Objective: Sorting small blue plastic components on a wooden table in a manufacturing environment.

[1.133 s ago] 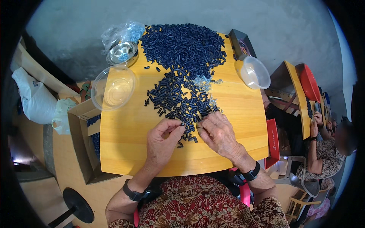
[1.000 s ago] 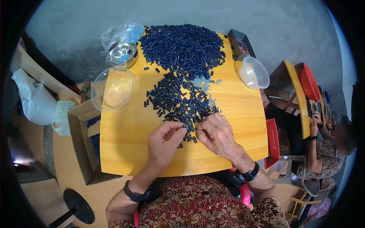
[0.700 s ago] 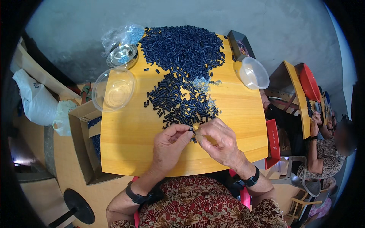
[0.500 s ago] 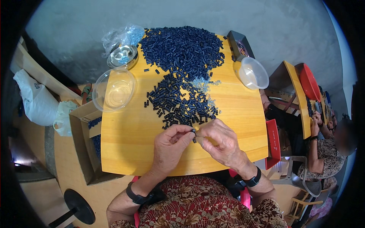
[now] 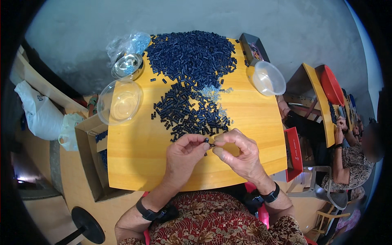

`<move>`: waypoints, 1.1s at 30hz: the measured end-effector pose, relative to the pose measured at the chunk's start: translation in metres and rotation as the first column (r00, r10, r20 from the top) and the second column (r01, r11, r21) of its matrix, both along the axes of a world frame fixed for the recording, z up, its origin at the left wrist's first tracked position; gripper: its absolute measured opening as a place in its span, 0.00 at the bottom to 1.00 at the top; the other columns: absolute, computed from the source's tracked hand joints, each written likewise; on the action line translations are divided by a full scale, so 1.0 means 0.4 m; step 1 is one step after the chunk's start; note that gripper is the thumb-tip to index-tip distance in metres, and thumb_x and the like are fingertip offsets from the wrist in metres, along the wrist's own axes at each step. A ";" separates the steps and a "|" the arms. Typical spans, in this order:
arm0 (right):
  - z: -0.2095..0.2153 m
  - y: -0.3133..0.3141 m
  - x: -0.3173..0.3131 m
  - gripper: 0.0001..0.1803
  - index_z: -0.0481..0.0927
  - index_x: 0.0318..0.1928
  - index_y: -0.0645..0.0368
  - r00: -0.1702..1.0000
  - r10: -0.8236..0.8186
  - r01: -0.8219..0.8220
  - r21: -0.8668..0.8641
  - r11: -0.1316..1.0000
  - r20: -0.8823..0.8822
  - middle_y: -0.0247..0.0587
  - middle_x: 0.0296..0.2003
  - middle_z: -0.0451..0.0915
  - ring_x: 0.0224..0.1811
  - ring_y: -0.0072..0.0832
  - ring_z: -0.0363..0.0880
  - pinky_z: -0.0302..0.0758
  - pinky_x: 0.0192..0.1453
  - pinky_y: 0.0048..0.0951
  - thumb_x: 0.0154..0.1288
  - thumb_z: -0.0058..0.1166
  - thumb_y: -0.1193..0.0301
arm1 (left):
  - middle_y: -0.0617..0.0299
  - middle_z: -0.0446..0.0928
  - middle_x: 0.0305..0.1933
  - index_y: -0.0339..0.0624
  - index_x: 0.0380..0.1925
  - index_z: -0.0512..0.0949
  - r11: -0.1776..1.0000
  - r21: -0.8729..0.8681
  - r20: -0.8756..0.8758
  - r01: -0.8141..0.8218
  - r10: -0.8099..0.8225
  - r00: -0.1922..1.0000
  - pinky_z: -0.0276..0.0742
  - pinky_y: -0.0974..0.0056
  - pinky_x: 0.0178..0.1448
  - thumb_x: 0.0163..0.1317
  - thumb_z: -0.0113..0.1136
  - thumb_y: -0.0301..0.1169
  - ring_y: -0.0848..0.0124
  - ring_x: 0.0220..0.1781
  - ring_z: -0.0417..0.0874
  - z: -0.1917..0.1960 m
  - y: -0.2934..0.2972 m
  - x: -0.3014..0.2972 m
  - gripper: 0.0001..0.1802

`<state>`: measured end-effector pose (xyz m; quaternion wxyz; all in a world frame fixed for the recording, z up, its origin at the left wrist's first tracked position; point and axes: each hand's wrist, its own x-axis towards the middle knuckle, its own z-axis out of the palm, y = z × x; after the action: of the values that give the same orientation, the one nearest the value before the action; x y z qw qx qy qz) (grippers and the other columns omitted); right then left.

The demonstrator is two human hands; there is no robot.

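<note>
Over the near part of the table, my left hand (image 5: 182, 158) pinches a small black cylindrical plastic piece (image 5: 206, 141) between thumb and forefinger. My right hand (image 5: 244, 160) is beside it, thumb and forefinger curved with their tips apart. Between those tips a thin dark end (image 5: 212, 145) sticks out from the left hand's pinch; whether the right fingertips touch it is too small to tell. Just beyond both hands lies a loose pile of black cylindrical pieces (image 5: 190, 110). Small silvery metal parts (image 5: 211, 93) lie scattered at its right side.
A larger heap of black pieces (image 5: 191, 53) covers the table's far end. Clear plastic bowl (image 5: 107, 104), metal bowl (image 5: 115, 72) and plastic bag (image 5: 118, 47) stand left; a translucent bowl (image 5: 277, 77) and dark tray (image 5: 244, 41) right. A cardboard box (image 5: 87, 163) and red bin (image 5: 297, 157) flank the table.
My right thumb and forefinger have spread from a closed pinch at the black piece. My left hand keeps its hold, and the view has shifted slightly.
</note>
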<state>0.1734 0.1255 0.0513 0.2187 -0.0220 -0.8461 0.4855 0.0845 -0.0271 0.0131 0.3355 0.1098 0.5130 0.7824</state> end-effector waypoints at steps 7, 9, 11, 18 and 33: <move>-0.018 0.009 0.018 0.10 0.80 0.40 0.64 0.999 -0.026 0.027 -0.069 0.997 0.021 0.43 0.38 0.84 0.41 0.34 0.82 0.77 0.48 0.32 0.57 0.63 0.82 | 0.62 0.82 0.41 0.36 0.44 0.79 0.999 0.052 0.102 0.004 -0.010 0.995 0.78 0.69 0.50 0.62 0.65 0.22 0.74 0.42 0.83 -0.003 0.014 0.006 0.10; -0.022 0.013 0.018 0.09 0.81 0.40 0.64 1.000 -0.008 0.008 -0.075 0.997 -0.007 0.42 0.39 0.84 0.42 0.33 0.81 0.77 0.49 0.32 0.58 0.63 0.81 | 0.62 0.82 0.41 0.36 0.43 0.79 0.998 0.063 0.100 0.010 -0.017 0.995 0.78 0.70 0.50 0.62 0.66 0.22 0.75 0.42 0.83 0.001 0.021 0.008 0.10; -0.027 0.012 0.018 0.08 0.81 0.40 0.64 1.000 -0.029 0.028 -0.118 0.993 -0.009 0.42 0.39 0.84 0.42 0.32 0.81 0.77 0.49 0.31 0.59 0.63 0.81 | 0.63 0.82 0.41 0.37 0.43 0.80 0.997 0.073 0.097 0.017 -0.024 0.995 0.78 0.70 0.50 0.62 0.66 0.23 0.75 0.43 0.83 0.004 0.026 0.008 0.10; -0.038 0.019 0.027 0.06 0.82 0.39 0.63 0.998 -0.051 0.046 -0.192 0.980 -0.023 0.41 0.39 0.84 0.43 0.30 0.80 0.76 0.50 0.31 0.60 0.63 0.80 | 0.64 0.82 0.42 0.37 0.43 0.80 0.997 0.069 0.090 0.027 -0.033 0.995 0.77 0.72 0.50 0.62 0.66 0.22 0.77 0.42 0.82 0.009 0.037 0.017 0.10; -0.045 0.014 0.032 0.10 0.80 0.40 0.63 0.995 -0.095 0.090 -0.174 0.981 -0.020 0.41 0.38 0.82 0.44 0.31 0.80 0.75 0.51 0.30 0.58 0.65 0.80 | 0.64 0.82 0.43 0.37 0.43 0.80 0.991 0.135 0.022 0.004 -0.007 1.000 0.76 0.72 0.51 0.62 0.64 0.20 0.77 0.44 0.81 0.006 0.046 0.027 0.10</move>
<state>0.1863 0.1310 0.0332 0.2501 -0.0733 -0.7956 0.5469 0.0954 -0.0086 0.0154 0.3352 0.1250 0.4548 0.8156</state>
